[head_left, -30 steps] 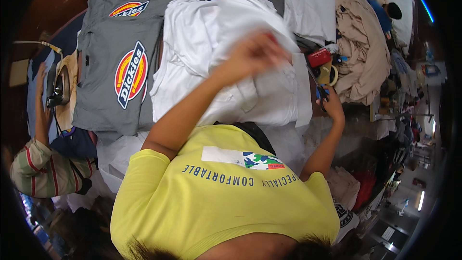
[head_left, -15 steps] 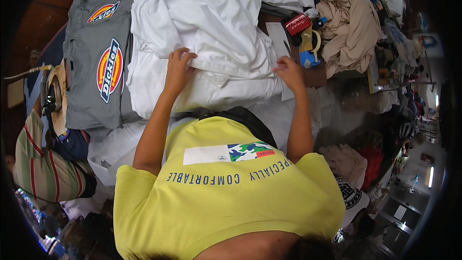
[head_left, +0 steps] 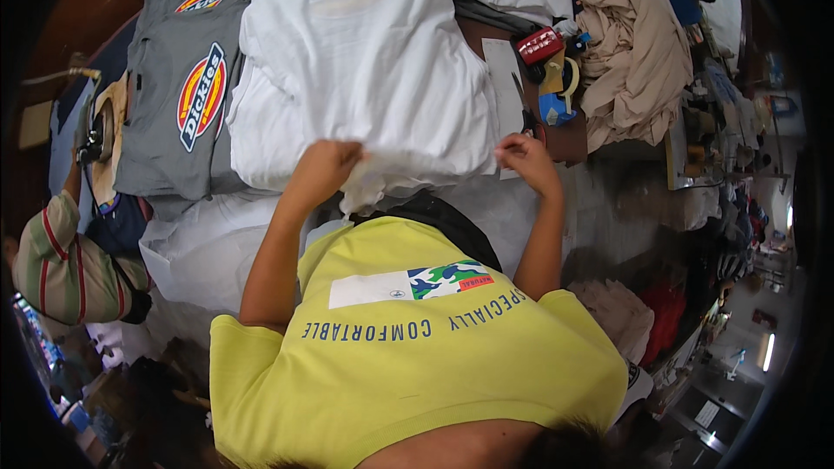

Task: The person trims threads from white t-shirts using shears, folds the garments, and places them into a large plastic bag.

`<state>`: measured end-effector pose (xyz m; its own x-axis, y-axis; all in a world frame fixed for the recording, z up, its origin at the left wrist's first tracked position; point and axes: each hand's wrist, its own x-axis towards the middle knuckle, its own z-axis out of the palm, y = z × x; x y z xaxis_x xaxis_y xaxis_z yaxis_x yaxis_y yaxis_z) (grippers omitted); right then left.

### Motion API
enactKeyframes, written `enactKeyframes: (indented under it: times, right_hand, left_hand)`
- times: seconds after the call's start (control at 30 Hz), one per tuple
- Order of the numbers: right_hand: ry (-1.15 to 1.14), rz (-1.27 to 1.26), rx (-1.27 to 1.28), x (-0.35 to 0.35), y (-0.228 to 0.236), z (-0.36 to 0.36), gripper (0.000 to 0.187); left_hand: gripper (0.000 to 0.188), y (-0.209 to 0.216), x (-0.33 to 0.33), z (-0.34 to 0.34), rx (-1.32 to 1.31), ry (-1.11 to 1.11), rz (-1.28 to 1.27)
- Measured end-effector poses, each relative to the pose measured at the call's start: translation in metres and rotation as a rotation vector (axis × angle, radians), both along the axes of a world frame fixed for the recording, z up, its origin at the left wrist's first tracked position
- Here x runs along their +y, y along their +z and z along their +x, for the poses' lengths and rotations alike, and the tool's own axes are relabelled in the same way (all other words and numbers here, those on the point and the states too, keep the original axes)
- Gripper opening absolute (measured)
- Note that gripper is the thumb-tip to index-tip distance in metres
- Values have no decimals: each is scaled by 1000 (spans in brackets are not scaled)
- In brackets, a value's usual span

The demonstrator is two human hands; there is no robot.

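A white T-shirt [head_left: 373, 61] lies spread over the table in front of me, its near edge drawn toward my body. At this edge, left of centre, my left hand [head_left: 323, 172] is closed on the cloth; its fingertips are slightly blurred. My right hand [head_left: 532, 165] pinches the shirt's near right corner, thumb and fingers together. Between the hands a crumpled, thin whitish piece [head_left: 365, 189] hangs below the edge, close to my waist.
Grey T-shirts [head_left: 165, 113] with a colourful print lie at the left. On the right are a red box [head_left: 539, 45], a blue tape dispenser [head_left: 556, 108], scissors [head_left: 528, 117] and a beige cloth heap [head_left: 630, 43]. Another person's striped sleeve [head_left: 74, 274] shows far left.
The bunched upper layer of the white T-shirt has been drawn toward me and now lies flat. Both hands have moved nearer my body.
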<state>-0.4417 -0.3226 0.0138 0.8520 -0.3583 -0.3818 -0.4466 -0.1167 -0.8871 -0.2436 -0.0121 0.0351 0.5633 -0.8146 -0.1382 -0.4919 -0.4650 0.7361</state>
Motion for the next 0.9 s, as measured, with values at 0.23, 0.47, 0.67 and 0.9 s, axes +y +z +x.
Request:
enactKeyframes:
  times: [0.23, 0.47, 0.67, 0.9]
  right_hand:
    - [424, 73, -659, 155, 69, 108, 29]
    - [149, 2, -779, 129, 82, 195, 30]
    - [131, 157, -861, 113, 98, 194, 31]
    - [206, 344, -874, 115, 89, 158, 32]
  left_hand:
    - [18, 134, 6, -61, 207, -843, -400]
    - [24, 98, 28, -39, 270, -186, -222]
    - [39, 51, -34, -41, 106, 404, -696]
    - [39, 68, 1, -1, 533, 550, -1304]
